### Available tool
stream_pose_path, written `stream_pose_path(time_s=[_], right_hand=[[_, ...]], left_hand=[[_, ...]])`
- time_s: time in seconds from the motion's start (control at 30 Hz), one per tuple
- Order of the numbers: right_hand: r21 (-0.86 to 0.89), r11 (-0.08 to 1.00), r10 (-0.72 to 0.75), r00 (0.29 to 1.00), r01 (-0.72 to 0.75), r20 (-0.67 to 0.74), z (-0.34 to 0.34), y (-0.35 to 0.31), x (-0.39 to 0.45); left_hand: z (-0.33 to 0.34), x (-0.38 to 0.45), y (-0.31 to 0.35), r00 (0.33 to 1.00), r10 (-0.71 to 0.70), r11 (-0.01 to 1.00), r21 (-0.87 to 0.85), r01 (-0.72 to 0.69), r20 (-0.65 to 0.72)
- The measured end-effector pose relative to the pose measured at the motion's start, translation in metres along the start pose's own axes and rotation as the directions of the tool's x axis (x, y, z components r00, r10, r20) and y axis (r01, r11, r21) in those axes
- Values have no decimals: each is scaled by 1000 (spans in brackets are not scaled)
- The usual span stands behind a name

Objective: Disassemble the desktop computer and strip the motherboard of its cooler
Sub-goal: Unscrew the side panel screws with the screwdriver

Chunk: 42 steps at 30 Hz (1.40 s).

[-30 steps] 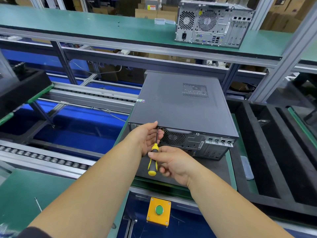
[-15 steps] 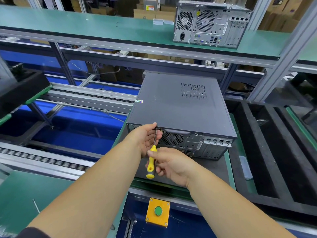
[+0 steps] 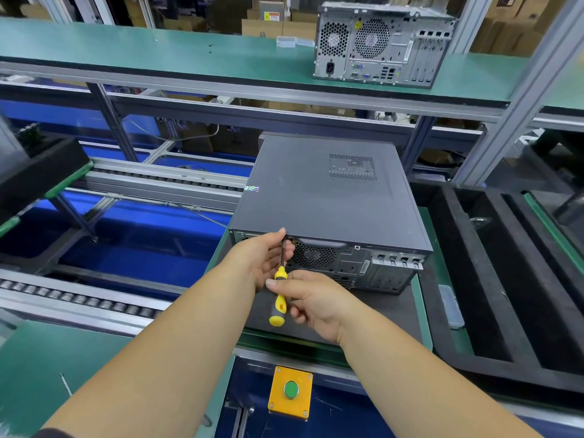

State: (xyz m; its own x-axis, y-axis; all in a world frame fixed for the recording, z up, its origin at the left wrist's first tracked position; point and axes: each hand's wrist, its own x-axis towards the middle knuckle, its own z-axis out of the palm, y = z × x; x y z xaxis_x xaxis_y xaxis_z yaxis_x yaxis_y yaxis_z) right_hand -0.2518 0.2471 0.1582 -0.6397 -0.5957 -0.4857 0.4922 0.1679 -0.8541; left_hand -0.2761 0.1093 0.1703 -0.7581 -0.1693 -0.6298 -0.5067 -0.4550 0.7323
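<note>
Two hands meet at the rear panel of a dark grey desktop computer (image 3: 328, 197) lying flat on a black mat (image 3: 388, 314), its cover on. The left hand (image 3: 262, 257) pinches the shaft of a yellow-handled screwdriver (image 3: 279, 295); the right hand (image 3: 311, 303) grips the handle. The tip is hidden behind the left fingers (screw unseen). A holographic sticker (image 3: 252, 188) on the case edge is unreadable.

A green-topped shelf (image 3: 132, 49) is carried on grey metal posts (image 3: 512, 121); roller conveyors (image 3: 79, 303) are run over blue bins (image 3: 142, 257) at left; black foam trays (image 3: 493, 279) are set at right; cardboard boxes (image 3: 262, 28) are stacked behind.
</note>
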Motion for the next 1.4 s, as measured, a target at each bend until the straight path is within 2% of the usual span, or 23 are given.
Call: stream_pose_path(time_s=[0.27,0.4,0.63,0.8,1.0,1.27,1.4], right_hand=[[-6,1000,19,1000,-19,-16,3,-3,1],[-25,999,39,999,-39,22,4,-1,0],[167,984,31,986,-58,161,1,-4,-6],[50,999,-1,998,-2,61,2,0,-4],[-27,1000,5,1000,-5,-1,5,0,1],[-73,995,61,994,-68,-92,9,1,7],[-93,991,87,994,-94,-68,6,1,3]], left_hand=[[-2,0,0,998,64,995,85,-62,-23],[-4,0,-1,996,87,988,129,-85,-16],[-4,0,-4,998,64,997,50,-64,12],[-3,-3,-1,999,51,997,61,-52,11],[2,-6,1,999,47,996,77,-46,-15],[2,-2,0,998,59,992,112,-58,-7],[-1,0,-2,998,64,994,90,-63,-1]])
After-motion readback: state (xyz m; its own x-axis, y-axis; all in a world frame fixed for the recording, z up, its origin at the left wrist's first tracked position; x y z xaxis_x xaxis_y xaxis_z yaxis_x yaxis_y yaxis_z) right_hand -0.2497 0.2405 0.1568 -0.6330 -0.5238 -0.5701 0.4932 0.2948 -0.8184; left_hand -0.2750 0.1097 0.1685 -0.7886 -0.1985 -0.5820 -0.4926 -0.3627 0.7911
